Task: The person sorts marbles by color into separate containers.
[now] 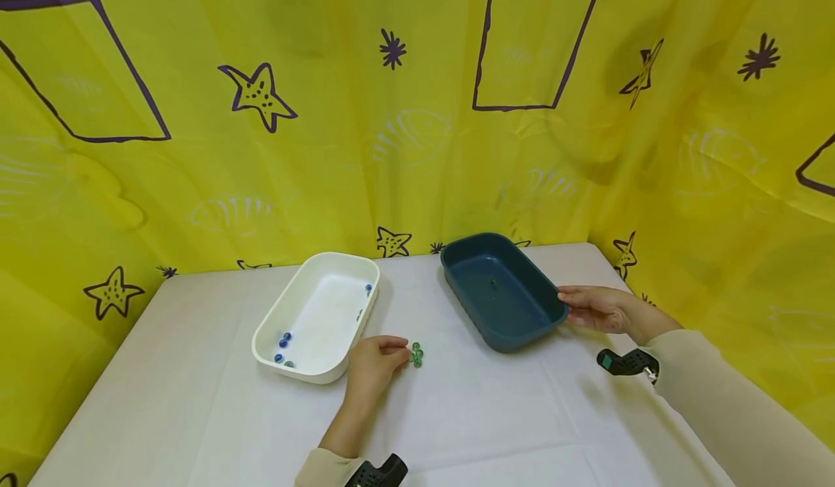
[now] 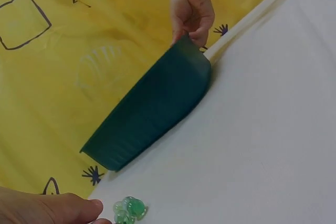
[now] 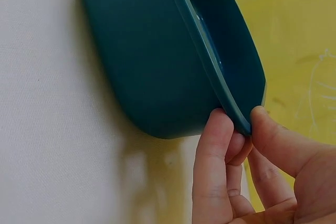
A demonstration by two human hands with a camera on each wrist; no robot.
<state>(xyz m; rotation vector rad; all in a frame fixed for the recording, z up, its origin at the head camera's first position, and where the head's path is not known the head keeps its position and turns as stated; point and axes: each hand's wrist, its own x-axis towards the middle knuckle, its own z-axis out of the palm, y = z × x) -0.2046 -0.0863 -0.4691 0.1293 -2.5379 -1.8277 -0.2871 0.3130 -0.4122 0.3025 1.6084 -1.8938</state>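
In the head view, a small cluster of green glass marbles (image 1: 417, 355) lies on the white table. My left hand (image 1: 373, 365) is just left of it, fingertips right at the marbles. The left wrist view shows the thumb (image 2: 73, 209) a little short of the same marbles (image 2: 129, 210), with the other fingers mostly out of frame. My right hand (image 1: 599, 309) pinches the rim of a dark teal tub (image 1: 479, 320) at its near right corner, thumb on the inside and fingers (image 3: 212, 156) under the lip outside. At the bottom of this tub shows a small greenish spot (image 1: 493, 283).
To the left stands a white tub (image 1: 296, 375) with several blue marbles (image 1: 283, 343) near its front end and another blue marble (image 1: 368, 288) by its right wall. A yellow patterned curtain (image 1: 339, 146) hangs along the back and sides of the white-covered table (image 1: 496, 422).
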